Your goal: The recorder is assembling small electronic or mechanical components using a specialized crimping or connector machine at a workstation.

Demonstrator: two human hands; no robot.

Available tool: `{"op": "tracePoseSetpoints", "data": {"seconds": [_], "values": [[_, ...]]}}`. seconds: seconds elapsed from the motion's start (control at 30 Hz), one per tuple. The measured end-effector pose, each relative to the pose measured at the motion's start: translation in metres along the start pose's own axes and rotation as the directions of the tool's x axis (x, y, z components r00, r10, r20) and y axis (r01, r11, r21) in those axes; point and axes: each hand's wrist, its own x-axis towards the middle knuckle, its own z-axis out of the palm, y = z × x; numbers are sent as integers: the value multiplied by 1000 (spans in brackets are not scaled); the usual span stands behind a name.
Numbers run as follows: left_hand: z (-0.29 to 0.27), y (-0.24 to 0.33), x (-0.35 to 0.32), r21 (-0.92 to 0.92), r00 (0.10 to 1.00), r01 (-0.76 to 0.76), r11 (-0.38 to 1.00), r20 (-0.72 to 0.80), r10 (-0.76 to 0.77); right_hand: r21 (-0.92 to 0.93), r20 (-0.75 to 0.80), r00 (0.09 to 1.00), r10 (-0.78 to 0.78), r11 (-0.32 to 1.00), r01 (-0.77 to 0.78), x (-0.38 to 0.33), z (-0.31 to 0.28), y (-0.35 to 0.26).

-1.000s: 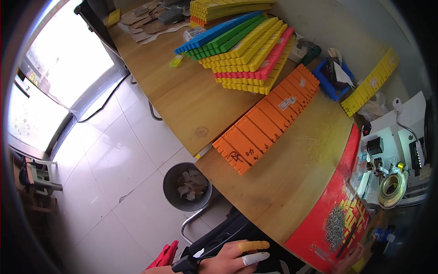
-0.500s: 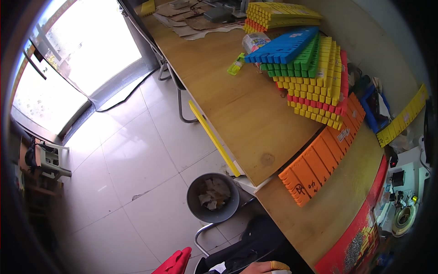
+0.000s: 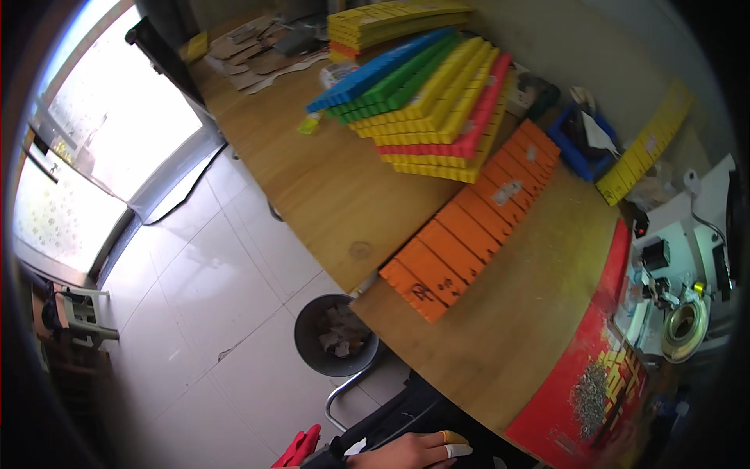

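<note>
At the bottom edge, my left hand [image 3: 410,451] reaches in from a dark sleeve. Its fingers stretch to the right above black material, with a yellow cover on one finger and a white one on another; nothing shows in its grasp. Beside the sleeve is a red, folded, cloth-like thing [image 3: 299,449], partly cut off. My right hand is out of the picture. Farther up, a flat orange slab [image 3: 476,223] with dark crosswise lines and a notched edge lies across the table [image 3: 437,356]. Beyond it, similar slabs are fanned in a stack, with a blue slab [image 3: 383,70] on top.
A grey bin [image 3: 299,344] with scraps stands below the table edge. On the right lie a red sheet [image 3: 547,422] with a heap of small metal bits [image 3: 590,399], a tape roll [image 3: 685,330] and a blue basket [image 3: 574,152]. A yellow slab [image 3: 647,144] leans at the wall.
The whole view has shifted, so the table things appear farther left and higher. More of my left hand shows. The yellow strip along the table's front edge is no longer visible.
</note>
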Motion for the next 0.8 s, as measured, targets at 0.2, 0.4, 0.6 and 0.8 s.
{"op": "tracePoseSetpoints", "data": {"seconds": [0.2, 0.4, 0.6, 0.8], "values": [[-4, 24, 4, 473, 898, 142, 870, 308, -314, 305, 2, 999, -45, 952, 42, 18, 3, 27], [53, 20, 41, 488, 813, 324, 810, 294, -502, 446, 87, 996, -16, 894, -24, 16, -3, 20], [89, 3, 49, 486, 837, 227, 844, 346, -424, 534, 212, 977, -17, 839, -102, 9, -12, 24], [121, -2, 77, 407, 809, 305, 861, 367, -460, 461, 320, 947, -30, 878, -128, 4, -25, 14]]}}
